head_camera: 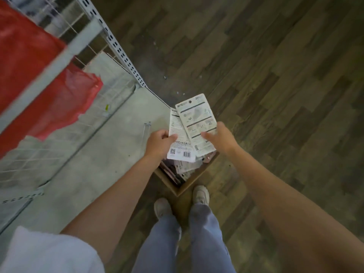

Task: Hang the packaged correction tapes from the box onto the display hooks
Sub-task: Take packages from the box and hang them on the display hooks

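Two flat, printed card packets are held just above the open brown cardboard box (178, 183) on the wood-plank floor (275, 66). The left hand (159, 142) pinches the lower packet (180, 143), barcode side up; the right hand (221, 137) grips the upper packet (197, 117). More packets lie inside the box. A white perforated metal rack (116, 44) rises left of the box.

So the box (189, 181) sits on the floor (275, 75) right in front of the person's shoes (201, 194), more packets lying inside it. Above it, the left hand (159, 143) holds one packet (180, 142) and the right hand (221, 137) another packet (197, 119), overlapping, right one on top. Shelf unit (110, 36) off to the left, running far-left.
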The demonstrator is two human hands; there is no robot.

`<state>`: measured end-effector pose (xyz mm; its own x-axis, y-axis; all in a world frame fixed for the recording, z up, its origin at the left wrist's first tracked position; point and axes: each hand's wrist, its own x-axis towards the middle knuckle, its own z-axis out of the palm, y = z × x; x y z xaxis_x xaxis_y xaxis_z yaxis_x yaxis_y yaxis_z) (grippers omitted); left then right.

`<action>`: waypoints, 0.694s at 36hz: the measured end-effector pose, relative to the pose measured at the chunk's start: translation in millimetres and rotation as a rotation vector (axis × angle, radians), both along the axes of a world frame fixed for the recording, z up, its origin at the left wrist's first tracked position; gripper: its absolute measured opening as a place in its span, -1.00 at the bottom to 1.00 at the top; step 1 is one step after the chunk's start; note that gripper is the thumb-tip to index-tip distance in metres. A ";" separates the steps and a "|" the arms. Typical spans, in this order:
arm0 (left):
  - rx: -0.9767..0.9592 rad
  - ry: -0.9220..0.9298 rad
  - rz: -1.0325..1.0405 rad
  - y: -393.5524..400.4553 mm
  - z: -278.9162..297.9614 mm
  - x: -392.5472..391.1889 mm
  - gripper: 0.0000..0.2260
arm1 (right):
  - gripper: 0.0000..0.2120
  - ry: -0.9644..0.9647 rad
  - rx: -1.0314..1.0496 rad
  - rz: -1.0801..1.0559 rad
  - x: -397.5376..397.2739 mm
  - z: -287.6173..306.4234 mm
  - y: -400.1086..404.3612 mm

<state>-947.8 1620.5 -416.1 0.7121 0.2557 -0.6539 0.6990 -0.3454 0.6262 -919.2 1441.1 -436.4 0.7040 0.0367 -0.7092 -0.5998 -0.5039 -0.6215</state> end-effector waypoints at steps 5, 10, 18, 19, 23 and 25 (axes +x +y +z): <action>-0.018 -0.002 0.051 22.3 38.3 4.3 -0.88 | -0.64 -0.025 0.080 -0.095 8.7 30.1 -1.2; 0.023 -0.066 0.069 39.7 66.9 0.6 -0.89 | -0.76 -0.008 0.255 -0.145 9.5 54.6 22.7; -0.089 -0.145 0.085 79.6 109.1 -41.2 -0.76 | -0.67 0.090 0.429 -0.113 -32.4 95.6 93.9; -0.109 -0.148 0.084 85.9 116.9 -49.1 -0.75 | -0.69 0.090 0.435 -0.115 -41.6 103.7 104.4; -0.129 -0.179 0.094 122.0 151.0 -82.2 -0.72 | -0.77 0.078 0.495 -0.110 -77.4 136.3 140.9; -0.136 -0.190 0.101 141.2 171.1 -97.0 -0.71 | -0.76 0.040 0.543 -0.083 -92.6 154.3 156.5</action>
